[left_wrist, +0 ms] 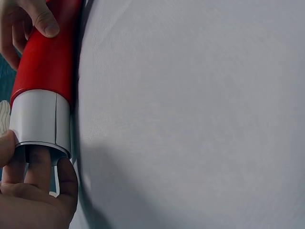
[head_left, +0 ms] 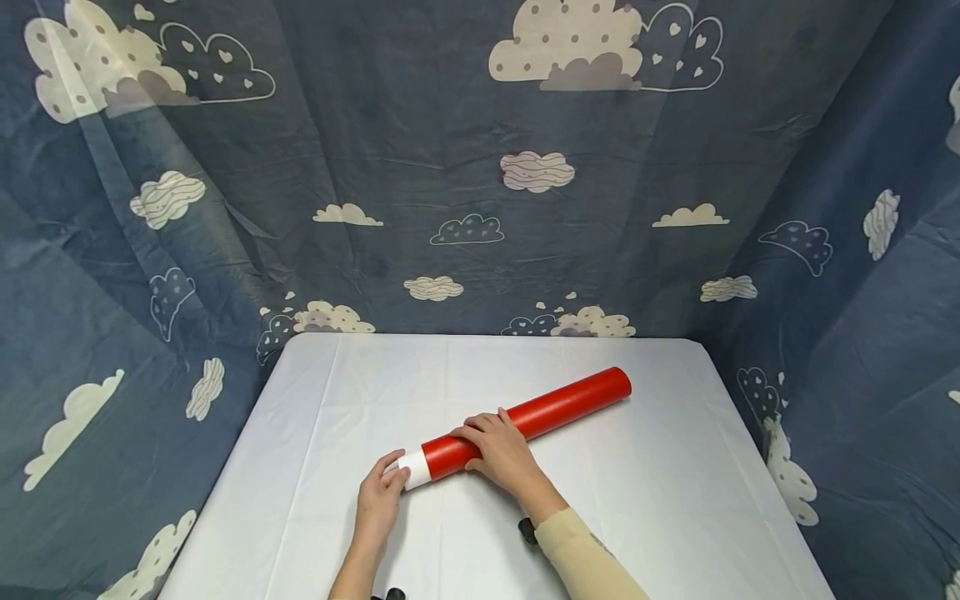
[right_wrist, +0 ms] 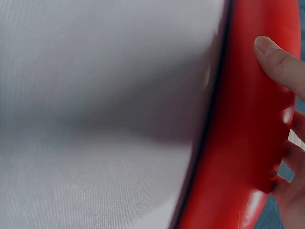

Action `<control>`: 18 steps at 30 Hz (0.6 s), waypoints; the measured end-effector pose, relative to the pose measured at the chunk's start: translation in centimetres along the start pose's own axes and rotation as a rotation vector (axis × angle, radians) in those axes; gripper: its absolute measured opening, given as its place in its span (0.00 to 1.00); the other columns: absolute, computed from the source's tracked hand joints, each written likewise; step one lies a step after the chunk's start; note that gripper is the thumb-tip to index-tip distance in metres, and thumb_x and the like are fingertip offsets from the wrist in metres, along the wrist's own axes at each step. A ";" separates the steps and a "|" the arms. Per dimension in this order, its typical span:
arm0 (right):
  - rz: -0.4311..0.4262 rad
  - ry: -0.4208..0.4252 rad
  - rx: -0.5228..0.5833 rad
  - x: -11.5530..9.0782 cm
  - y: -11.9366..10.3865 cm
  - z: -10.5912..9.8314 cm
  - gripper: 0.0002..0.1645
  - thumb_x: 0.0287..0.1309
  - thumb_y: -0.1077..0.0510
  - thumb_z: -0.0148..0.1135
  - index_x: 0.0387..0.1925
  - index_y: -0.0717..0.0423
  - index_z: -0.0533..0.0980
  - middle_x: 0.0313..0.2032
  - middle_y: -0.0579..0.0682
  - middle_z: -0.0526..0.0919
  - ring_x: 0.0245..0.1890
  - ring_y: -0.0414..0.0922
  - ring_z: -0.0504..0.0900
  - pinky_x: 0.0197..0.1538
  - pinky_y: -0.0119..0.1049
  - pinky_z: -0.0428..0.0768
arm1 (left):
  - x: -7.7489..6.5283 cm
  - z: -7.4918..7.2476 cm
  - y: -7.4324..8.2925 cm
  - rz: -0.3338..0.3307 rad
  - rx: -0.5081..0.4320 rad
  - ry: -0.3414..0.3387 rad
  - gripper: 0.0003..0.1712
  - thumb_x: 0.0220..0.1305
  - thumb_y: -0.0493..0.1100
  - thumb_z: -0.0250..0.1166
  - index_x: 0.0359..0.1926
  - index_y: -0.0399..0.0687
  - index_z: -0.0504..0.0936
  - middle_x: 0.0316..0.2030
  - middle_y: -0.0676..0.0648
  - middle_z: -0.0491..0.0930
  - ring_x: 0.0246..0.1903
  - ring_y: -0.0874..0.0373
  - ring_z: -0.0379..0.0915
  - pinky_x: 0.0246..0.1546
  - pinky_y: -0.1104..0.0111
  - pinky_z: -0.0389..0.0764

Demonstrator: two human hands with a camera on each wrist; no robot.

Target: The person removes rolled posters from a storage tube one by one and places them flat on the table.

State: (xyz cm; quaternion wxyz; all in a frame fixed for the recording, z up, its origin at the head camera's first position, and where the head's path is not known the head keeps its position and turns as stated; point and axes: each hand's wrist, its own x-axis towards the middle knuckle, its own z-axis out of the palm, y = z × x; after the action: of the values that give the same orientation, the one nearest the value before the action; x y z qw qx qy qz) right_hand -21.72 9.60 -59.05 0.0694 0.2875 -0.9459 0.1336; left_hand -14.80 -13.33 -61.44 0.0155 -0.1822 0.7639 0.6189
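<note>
A long red tube (head_left: pixel 573 403) lies slantwise on the white table, its far end up to the right. From its near left end sticks out a white rolled sheet (head_left: pixel 415 469), hollow, with a lengthwise seam (left_wrist: pixel 56 119) visible in the left wrist view. My left hand (head_left: pixel 380 500) pinches the rim of this white roll, some fingers inside the opening and the thumb outside. Around the middle of the red tube, my right hand (head_left: pixel 502 454) grips from above; in the right wrist view its thumb (right_wrist: pixel 274 57) presses on the red surface.
The table (head_left: pixel 660 500) is covered with a white cloth that shows faint creases. Dark blue curtains (head_left: pixel 420 125) with cloud prints hang behind it and on both sides. Dark wrist-worn pieces (head_left: pixel 528 532) show at the forearms.
</note>
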 end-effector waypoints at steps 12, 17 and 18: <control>0.025 -0.012 0.018 -0.2 1.0 -0.5 0.35 0.51 0.50 0.85 0.61 0.36 0.82 0.60 0.46 0.85 0.66 0.51 0.79 0.78 0.63 0.65 | -0.1 0.1 0.2 -0.002 0.014 0.018 0.22 0.76 0.40 0.63 0.68 0.48 0.80 0.57 0.38 0.88 0.61 0.46 0.82 0.54 0.63 0.77; 0.035 -0.021 0.020 -0.3 1.3 -0.4 0.35 0.50 0.51 0.85 0.61 0.36 0.82 0.60 0.46 0.85 0.66 0.51 0.79 0.78 0.63 0.65 | -0.2 0.0 0.2 -0.004 0.010 0.012 0.22 0.77 0.41 0.63 0.69 0.47 0.79 0.58 0.37 0.88 0.61 0.44 0.82 0.59 0.55 0.78; 0.038 -0.024 0.023 -0.3 1.3 -0.4 0.35 0.50 0.51 0.85 0.61 0.36 0.82 0.60 0.46 0.85 0.66 0.51 0.79 0.78 0.63 0.65 | -0.2 0.0 0.2 -0.005 0.011 0.011 0.22 0.77 0.41 0.63 0.69 0.47 0.79 0.58 0.38 0.88 0.62 0.44 0.82 0.59 0.54 0.78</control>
State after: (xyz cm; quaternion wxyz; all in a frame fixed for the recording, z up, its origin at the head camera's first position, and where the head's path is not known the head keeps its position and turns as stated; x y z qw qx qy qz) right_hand -22.15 10.94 -59.03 0.0523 0.2717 -0.9504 0.1423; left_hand -14.71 -13.23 -61.20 0.0139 -0.1876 0.7669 0.6136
